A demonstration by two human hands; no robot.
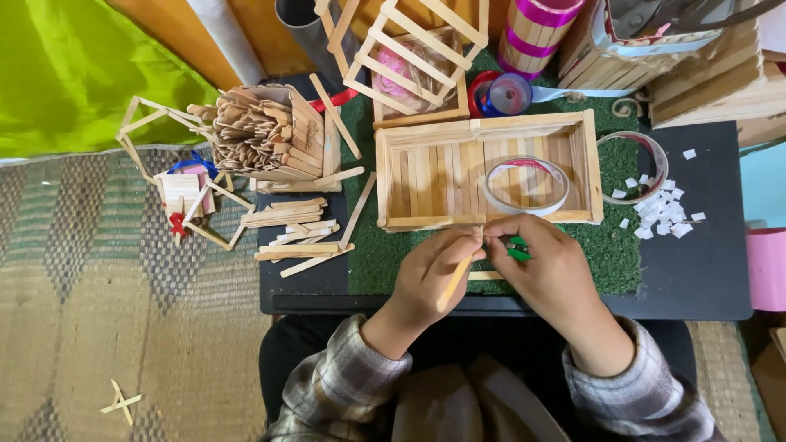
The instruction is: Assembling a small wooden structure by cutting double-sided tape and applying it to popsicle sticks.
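My left hand (430,274) grips a flat wooden craft stick (456,281) that slants down toward me. My right hand (547,263) pinches the stick's upper end and holds a small green piece (517,249) between its fingers. Both hands meet just in front of a shallow tray built of wooden sticks (589,168). Inside the tray lies a white tape roll (525,186). Another stick (486,276) lies on the green mat (377,254) under my hands.
A box of loose craft sticks (270,135) and a stick pile (296,233) sit at the left. White paper bits (661,214), a tape ring (634,168), ribbon spools (501,92) and stick frames (409,49) lie behind and right. A woven rug (98,311) covers the floor.
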